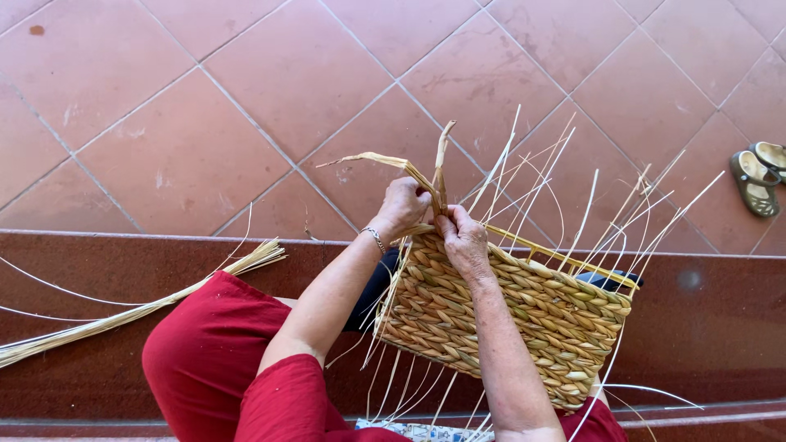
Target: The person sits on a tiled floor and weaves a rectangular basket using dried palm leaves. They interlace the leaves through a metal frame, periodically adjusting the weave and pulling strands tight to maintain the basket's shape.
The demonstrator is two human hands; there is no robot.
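**Half-woven basket on the lap, both hands at the rim**

Bundle of reeds (139, 307): lay at the far left across the dark red step (98, 270), pale and loose, well apart from the hands.

Left hand (401, 206): clenched on a flat straw strand (385, 160) at the basket's top edge; a bracelet (375, 238) sat on the wrist. The strand bent up and away to the left.

Right hand (464, 239): touching the left, fingers pinched on the same twist of strands where they met the rim, its heel resting on the woven wall.

Basket (508, 315): rectangular, tilted on the lap over red trousers (205, 360), wall woven in thick plaited rows. Thin upright stakes (573, 205) stood free along the rim to the right, unwoven. The inside was hidden from this angle; contents could not be told.

Handling note: the strand would likely need steady tension and a tight seat against the last row, each stake kept upright, or the rim would run slack.

Sandals (757, 176): on the tiled floor (205, 123), far right.
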